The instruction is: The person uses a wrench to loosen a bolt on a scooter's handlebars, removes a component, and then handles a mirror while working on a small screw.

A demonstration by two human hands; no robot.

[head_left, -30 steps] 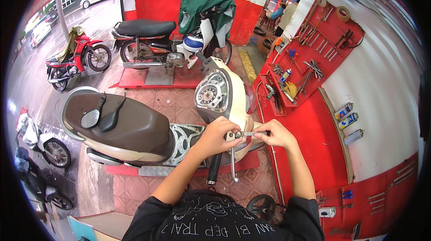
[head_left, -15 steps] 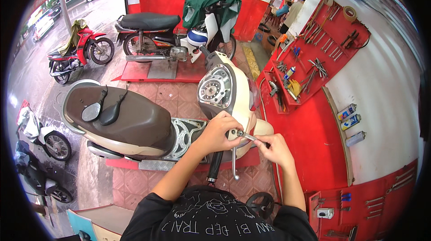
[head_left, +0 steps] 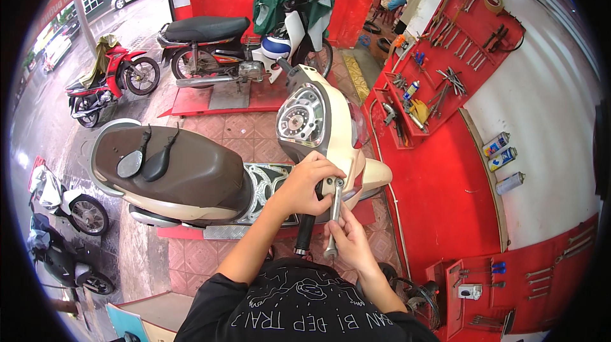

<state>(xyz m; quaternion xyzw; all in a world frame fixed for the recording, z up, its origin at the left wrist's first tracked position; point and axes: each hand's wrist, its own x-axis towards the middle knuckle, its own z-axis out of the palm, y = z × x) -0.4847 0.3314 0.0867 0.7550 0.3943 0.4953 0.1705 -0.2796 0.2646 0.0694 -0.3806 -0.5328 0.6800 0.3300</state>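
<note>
Right hand (head_left: 350, 240) – fingers closed on silver wrench (head_left: 337, 210), which runs near to far, far end over the fitting on the handlebar (head_left: 328, 185). Left hand (head_left: 309, 184) – curled round that handlebar fitting, just left of wrench's far end. Black grip (head_left: 304, 234) nearer. Cream scooter (head_left: 347, 135) beyond, brown seat (head_left: 197, 186) left, two mirrors (head_left: 130, 163) on it. Red tool board (head_left: 472, 71) far right, spray cans (head_left: 503, 159) right.

Your scooter (head_left: 342, 122) stands before you, its seat (head_left: 197, 183) to your left with two mirrors (head_left: 132, 162) side by side on top. The wrench (head_left: 337, 207) has its far end at the handlebar (head_left: 304, 234). Beyond, a motorcycle (head_left: 223, 58) stands on a platform (head_left: 270, 95); right, a tool board (head_left: 455, 68) lies farther than three spray cans (head_left: 503, 158).
</note>
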